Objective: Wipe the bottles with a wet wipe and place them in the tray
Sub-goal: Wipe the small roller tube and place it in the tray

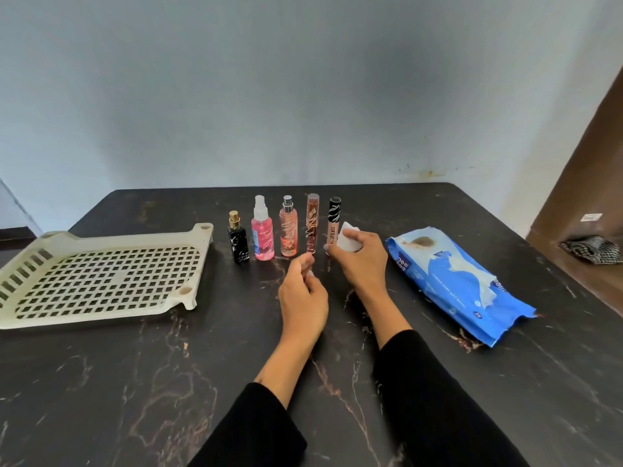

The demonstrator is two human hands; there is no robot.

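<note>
Upright in a row near the far side of the dark marble-patterned table stand five bottles: a small black perfume bottle with a gold cap, a pink spray bottle with a clear cap, a peach mist bottle with a silver top, a slim copper-toned tube and a lip gloss tube with a black cap. Just in front of the two slim tubes are both hands. The right hand grips a folded white wet wipe in curled fingers, the wipe just beside the lip gloss tube; whether it touches the tube cannot be told. The left hand has its fingers curled, thumb and fingertips at the base of the copper-toned tube; whether they pinch it cannot be told. Well to the left lies the cream perforated tray, with no bottle in it. To the right of the hands lies a blue wet wipe pack, a wipe poking from its opening. Black sleeves cover both forearms
</note>
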